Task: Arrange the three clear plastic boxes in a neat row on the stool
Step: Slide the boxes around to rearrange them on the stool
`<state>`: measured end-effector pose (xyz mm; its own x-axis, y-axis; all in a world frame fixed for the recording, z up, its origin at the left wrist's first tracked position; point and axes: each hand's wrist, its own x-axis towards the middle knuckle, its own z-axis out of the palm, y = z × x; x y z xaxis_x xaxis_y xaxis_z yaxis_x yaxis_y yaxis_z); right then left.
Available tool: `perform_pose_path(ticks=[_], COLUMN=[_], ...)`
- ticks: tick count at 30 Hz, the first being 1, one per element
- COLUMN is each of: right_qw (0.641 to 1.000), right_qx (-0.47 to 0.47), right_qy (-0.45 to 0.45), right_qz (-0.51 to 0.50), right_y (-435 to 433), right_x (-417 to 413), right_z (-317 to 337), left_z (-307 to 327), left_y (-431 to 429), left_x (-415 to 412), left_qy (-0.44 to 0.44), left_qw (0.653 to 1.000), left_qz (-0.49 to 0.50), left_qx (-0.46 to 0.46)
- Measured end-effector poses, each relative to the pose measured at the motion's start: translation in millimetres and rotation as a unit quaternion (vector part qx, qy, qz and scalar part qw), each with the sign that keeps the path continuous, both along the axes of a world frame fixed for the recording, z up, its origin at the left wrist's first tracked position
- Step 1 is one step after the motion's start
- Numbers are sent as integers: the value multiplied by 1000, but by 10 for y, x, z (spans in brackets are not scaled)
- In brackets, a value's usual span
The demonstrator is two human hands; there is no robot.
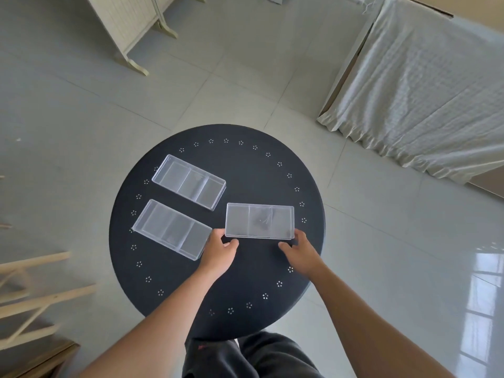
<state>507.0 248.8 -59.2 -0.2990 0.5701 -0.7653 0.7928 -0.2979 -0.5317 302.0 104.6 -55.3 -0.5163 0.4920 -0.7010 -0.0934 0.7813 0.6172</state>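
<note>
Three clear plastic boxes with inner dividers lie on the round black stool (245, 170). The far-left box (189, 182) and the near-left box (172, 229) sit slanted and roughly parallel to each other. The third box (260, 221) lies level on the right of centre. My left hand (219, 251) grips its near left corner, thumb under the edge. My right hand (298, 249) holds its near right corner. The near-left box's right end almost touches my left hand.
The stool stands on a pale tiled floor. A cloth-covered piece of furniture (425, 85) is at the right, a cream folding screen (131, 25) at the far left, and wooden slats (41, 296) at the near left. My dark-trousered legs (245, 356) are below the stool.
</note>
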Motion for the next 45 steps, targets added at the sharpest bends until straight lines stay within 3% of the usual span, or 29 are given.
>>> perform_pose_path(ticks=[4,14,23,27,31,41,45], right_qw=[998,980,986,986,985,972,969], right_qx=[57,184,152,133,121,178,195], right_qy=[16,73,34,25,-7,-41,-14], right_qz=[-1,-19,64,95,126,146,152], right_y=[21,61,91,96,86,-30,-154], right_x=[26,-11,55,9,-65,-367,-701], right_z=[99,423,330,273,258,271,284], left_z=[12,199,109,-97,-388,197,374], left_y=[-42,29,-8,-42,-107,30,65], left_x=[33,4,39,11,-101,-400,-770], left_qy=[9,182,151,95,37,6,14], left_qw=[999,982,988,992,995,993,997], left_qz=[8,-11,-28,-81,-95,-118,-78], left_qx=[33,52,2,-35,-15,-30,2])
